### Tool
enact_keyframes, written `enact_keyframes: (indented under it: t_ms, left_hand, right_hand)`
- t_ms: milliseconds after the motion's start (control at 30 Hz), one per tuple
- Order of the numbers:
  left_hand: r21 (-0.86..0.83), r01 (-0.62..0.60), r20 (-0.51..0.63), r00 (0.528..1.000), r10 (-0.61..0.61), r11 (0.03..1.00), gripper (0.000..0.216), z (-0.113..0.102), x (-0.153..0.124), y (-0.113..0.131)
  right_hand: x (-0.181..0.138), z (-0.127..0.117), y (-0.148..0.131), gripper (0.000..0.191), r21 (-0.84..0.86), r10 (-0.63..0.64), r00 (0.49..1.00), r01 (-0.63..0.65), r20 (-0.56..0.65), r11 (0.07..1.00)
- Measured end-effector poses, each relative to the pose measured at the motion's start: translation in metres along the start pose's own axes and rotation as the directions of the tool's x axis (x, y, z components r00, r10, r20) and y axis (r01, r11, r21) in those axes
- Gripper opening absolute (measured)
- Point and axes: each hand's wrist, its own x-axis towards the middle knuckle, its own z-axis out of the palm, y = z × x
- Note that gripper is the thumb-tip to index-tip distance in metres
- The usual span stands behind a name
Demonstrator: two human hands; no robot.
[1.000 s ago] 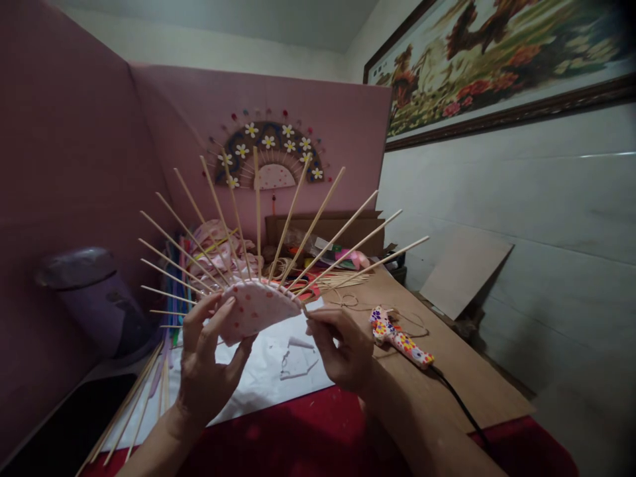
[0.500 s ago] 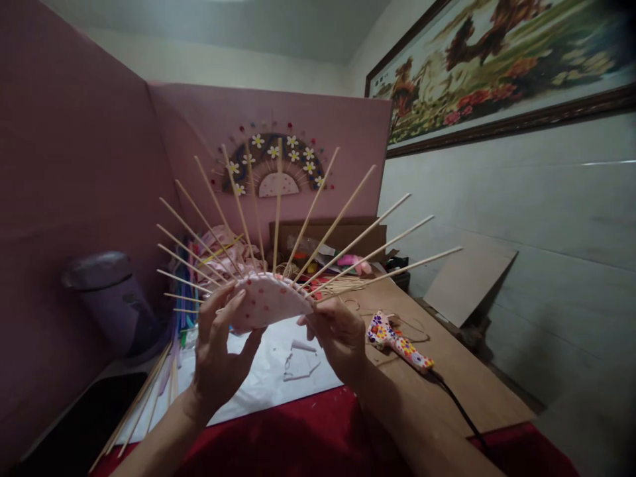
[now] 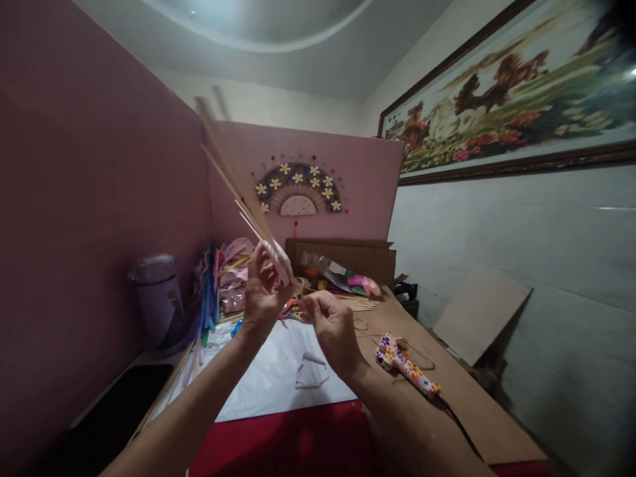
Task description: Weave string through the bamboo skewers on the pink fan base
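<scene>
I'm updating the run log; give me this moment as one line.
left hand: holds pale piece with blurred sticks | right hand: closed beside it, grasp unclear | glue gun: lying on cardboard

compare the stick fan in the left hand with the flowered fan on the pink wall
The stick fan slants and shows nearly edge-on; the flowered fan faces the camera.
The stick fan's sticks are bare; the flowered fan has a dark band with white flowers across its sticks.
The stick fan is held in the left hand; the flowered fan is up on the pink wall.
Both have a pale base with sticks.
</scene>
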Motion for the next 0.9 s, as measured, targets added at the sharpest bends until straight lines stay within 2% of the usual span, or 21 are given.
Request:
enact_keyframes:
  t_ms: [67, 133, 167, 200, 233, 267, 333, 467, 600, 733, 900]
  left_hand:
    - [-0.160, 0.113, -0.025, 0.993, -0.118, 0.981, 0.068, 0.002, 0.001, 0.003]
    - [-0.262, 0.207, -0.016, 0.976, -0.219, 0.942, 0.060, 0.002, -0.002, 0.005]
    - [-0.294, 0.259, 0.004, 0.963, -0.270, 0.920, 0.055, 0.002, -0.005, 0.006]
    - [-0.308, 0.312, 0.033, 0.948, -0.317, 0.899, 0.050, 0.002, -0.008, 0.007]
    - [-0.308, 0.359, 0.074, 0.932, -0.354, 0.881, 0.045, 0.003, -0.011, 0.009]
    - [-0.291, 0.400, 0.129, 0.916, -0.379, 0.869, 0.040, 0.003, -0.014, 0.010]
    - [-0.253, 0.399, 0.158, 0.916, -0.370, 0.881, 0.034, 0.003, -0.018, 0.012]
    - [-0.228, 0.333, 0.103, 0.943, -0.318, 0.915, 0.033, 0.003, -0.020, 0.014]
    - [-0.198, 0.402, 0.192, 0.910, -0.367, 0.894, 0.036, -0.003, -0.018, 0.012]
    - [-0.245, 0.405, 0.104, 0.914, -0.391, 0.881, 0.036, -0.022, -0.020, 0.009]
    - [-0.354, 0.471, 0.157, 0.882, -0.445, 0.808, 0.039, -0.040, -0.037, 0.012]
  right_hand:
    - [-0.004, 0.001, 0.009, 0.050, 0.157, 0.233, 0.970, -0.242, 0.070, 0.958]
    - [-0.008, 0.002, 0.015, 0.058, 0.382, 0.418, 0.863, -0.501, 0.282, 0.776]
    - [-0.009, 0.003, 0.017, 0.061, 0.477, 0.443, 0.804, -0.593, 0.396, 0.649]
    - [-0.010, 0.005, 0.018, 0.061, 0.557, 0.428, 0.766, -0.642, 0.479, 0.526]
    - [-0.010, 0.007, 0.018, 0.059, 0.629, 0.404, 0.755, -0.654, 0.517, 0.419]
    - [-0.009, 0.009, 0.017, 0.056, 0.689, 0.388, 0.761, -0.642, 0.520, 0.337]
    - [-0.006, 0.013, 0.015, 0.049, 0.778, 0.402, 0.794, -0.575, 0.456, 0.253]
    - [0.005, 0.022, 0.014, 0.036, 0.844, 0.460, 0.811, -0.495, 0.362, 0.208]
    - [0.017, 0.020, 0.017, 0.021, 0.894, 0.488, 0.825, -0.412, 0.286, 0.173]
    - [0.025, 0.005, 0.028, 0.018, 0.910, 0.504, 0.847, -0.330, 0.169, 0.249]
    - [0.020, -0.008, 0.049, 0.018, 0.904, 0.521, 0.845, -0.310, 0.119, 0.295]
